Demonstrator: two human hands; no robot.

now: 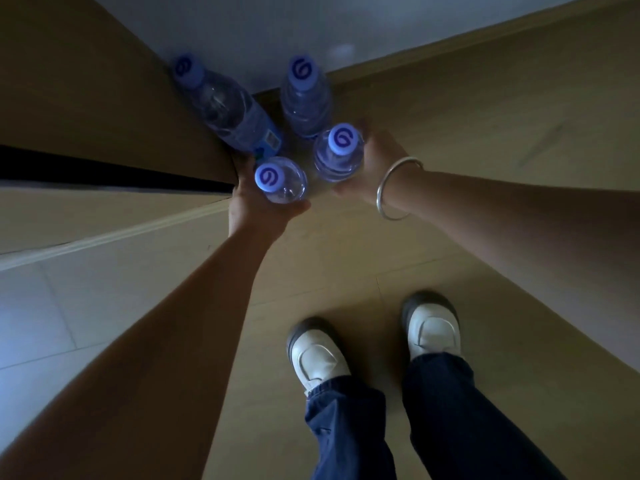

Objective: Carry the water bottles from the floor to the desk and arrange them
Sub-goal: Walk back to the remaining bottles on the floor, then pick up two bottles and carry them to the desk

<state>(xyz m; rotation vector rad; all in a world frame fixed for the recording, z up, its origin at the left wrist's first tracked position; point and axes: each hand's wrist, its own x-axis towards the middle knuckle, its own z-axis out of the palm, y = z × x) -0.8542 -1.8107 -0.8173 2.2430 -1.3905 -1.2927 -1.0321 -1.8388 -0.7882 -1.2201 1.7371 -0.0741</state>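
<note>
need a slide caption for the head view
Left hand and right hand each grip a clear blue-capped water bottle; two more stand behind.

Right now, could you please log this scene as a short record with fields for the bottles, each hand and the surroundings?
bottles in view: four, all with blue caps
left hand: grips the near-left bottle
right hand: grips the near-right bottle
ungripped: far-left bottle, far-right bottle, in the corner
wrist: bracelet on the right
floor: tan
feet: white shoes
</note>
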